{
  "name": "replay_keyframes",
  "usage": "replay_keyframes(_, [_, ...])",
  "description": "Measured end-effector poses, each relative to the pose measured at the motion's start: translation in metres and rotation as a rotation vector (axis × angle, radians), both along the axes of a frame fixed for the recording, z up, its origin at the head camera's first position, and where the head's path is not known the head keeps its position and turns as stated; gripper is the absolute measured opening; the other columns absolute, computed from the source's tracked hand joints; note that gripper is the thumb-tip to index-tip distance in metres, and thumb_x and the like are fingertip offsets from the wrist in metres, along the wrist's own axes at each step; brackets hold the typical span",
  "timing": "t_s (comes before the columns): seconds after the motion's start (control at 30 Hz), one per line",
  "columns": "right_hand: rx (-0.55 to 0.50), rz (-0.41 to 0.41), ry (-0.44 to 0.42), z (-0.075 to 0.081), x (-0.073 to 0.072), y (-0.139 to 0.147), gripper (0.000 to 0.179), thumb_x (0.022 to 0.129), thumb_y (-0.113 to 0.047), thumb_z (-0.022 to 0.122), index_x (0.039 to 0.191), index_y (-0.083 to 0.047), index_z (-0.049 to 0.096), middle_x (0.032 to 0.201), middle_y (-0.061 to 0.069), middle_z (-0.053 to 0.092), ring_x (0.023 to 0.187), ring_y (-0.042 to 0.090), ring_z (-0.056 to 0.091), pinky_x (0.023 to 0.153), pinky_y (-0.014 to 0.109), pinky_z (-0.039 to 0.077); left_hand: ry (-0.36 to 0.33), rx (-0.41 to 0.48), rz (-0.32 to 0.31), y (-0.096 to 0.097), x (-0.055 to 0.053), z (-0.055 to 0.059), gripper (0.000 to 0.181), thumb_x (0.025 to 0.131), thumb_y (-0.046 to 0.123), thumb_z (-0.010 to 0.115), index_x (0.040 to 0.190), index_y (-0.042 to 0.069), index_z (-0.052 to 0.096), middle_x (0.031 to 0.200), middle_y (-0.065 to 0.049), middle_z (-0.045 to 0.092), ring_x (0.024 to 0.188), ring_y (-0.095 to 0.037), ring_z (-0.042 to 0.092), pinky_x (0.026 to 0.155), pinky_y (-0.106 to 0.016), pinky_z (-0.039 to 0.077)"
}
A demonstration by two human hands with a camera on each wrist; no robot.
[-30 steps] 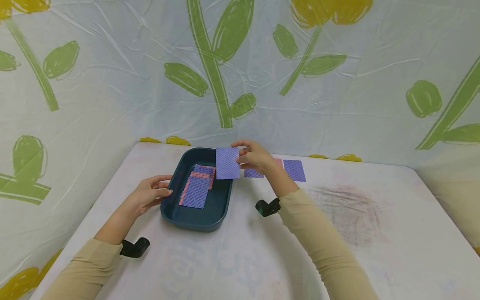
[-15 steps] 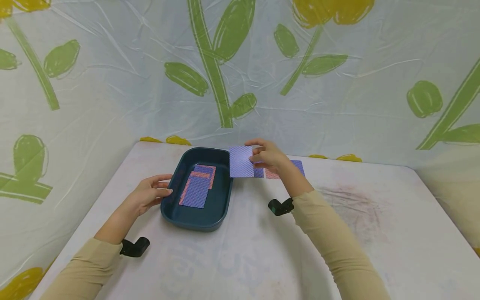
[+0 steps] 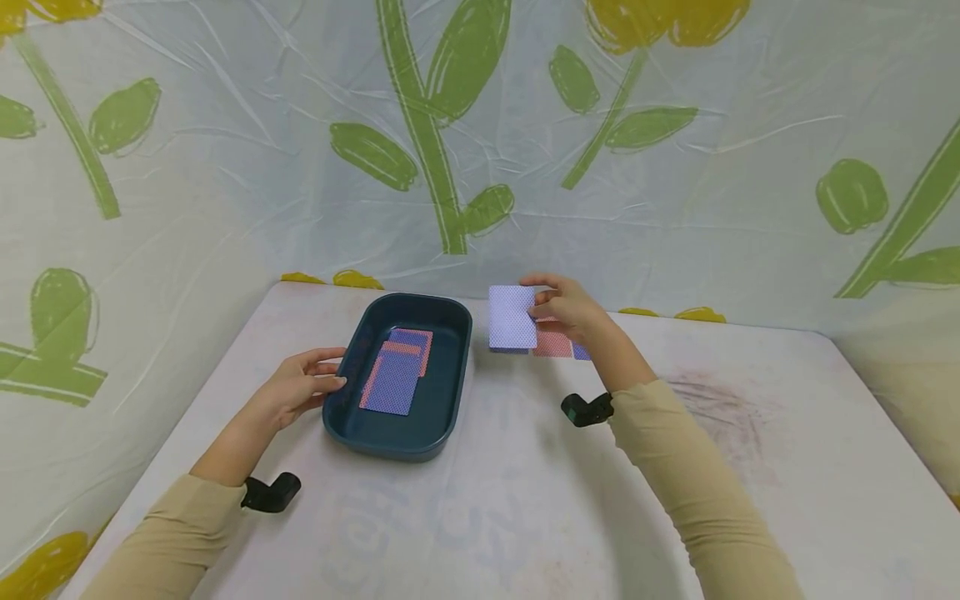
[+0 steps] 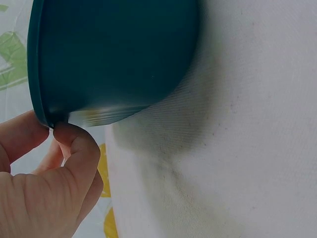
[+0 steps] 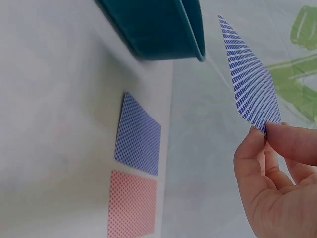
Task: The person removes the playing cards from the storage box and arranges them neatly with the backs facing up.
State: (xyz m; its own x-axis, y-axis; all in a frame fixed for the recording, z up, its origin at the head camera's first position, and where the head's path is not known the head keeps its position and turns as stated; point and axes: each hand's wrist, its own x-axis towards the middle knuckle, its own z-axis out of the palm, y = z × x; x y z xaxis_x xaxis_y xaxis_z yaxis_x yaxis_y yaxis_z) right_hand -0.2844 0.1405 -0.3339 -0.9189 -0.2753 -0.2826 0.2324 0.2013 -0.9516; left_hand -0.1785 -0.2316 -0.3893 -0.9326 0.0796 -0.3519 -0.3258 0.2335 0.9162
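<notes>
Pinching a blue-patterned rectangular card (image 3: 511, 317) aloft, the right hand (image 3: 570, 307) likely needs steady lowering next, left hand (image 3: 295, 388) gripping a dark-teal oblong tray (image 3: 437, 408)

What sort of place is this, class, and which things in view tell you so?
Probably a makeshift recording corner: a creased flower-print sheet forms the backdrop behind a plain white table, and the black wrist-worn devices look like cameras.
</notes>
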Motion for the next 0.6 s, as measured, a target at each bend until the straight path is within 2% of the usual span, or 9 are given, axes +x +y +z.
replay_keyframes(0.13, [0.020, -0.011, -0.004, 0.000, -0.001, 0.012, 0.055, 0.087, 0.013, 0.051, 0.138, -0.003, 0.038, 0.087, 0.005, 0.040, 0.089, 0.020, 0.044, 0.074, 0.028, 0.044, -0.003, 0.020, -0.003, 0.000, 0.000, 0.000, 0.059, 0.091, 0.002, 0.056, 0.144, 0.001, 0.030, 0.133, -0.025, 0.036, 0.098, -0.020, 0.051, 0.081, -0.026, 0.048])
replay_keyframes(0.33, [0.022, -0.046, -0.014, -0.001, 0.000, 0.027, 0.057, 0.087, 0.013, 0.050, 0.140, -0.003, 0.036, 0.092, 0.007, 0.039, 0.096, 0.022, 0.041, 0.081, 0.032, 0.043, -0.004, 0.011, -0.004, 0.001, 0.000, 0.001, 0.059, 0.091, 0.002, 0.056, 0.144, 0.001, 0.030, 0.133, -0.025, 0.036, 0.099, -0.020, 0.051, 0.085, -0.030, 0.048])
replay_keyframes(0.6, [0.071, -0.095, -0.023, -0.004, 0.000, 0.048, 0.057, 0.088, 0.010, 0.050, 0.141, -0.005, 0.035, 0.097, 0.008, 0.038, 0.101, 0.023, 0.039, 0.086, 0.035, 0.041, -0.003, 0.007, 0.002, 0.002, 0.001, 0.002, 0.059, 0.091, 0.002, 0.057, 0.144, 0.001, 0.030, 0.132, -0.025, 0.037, 0.097, -0.019, 0.052, 0.084, -0.029, 0.048])
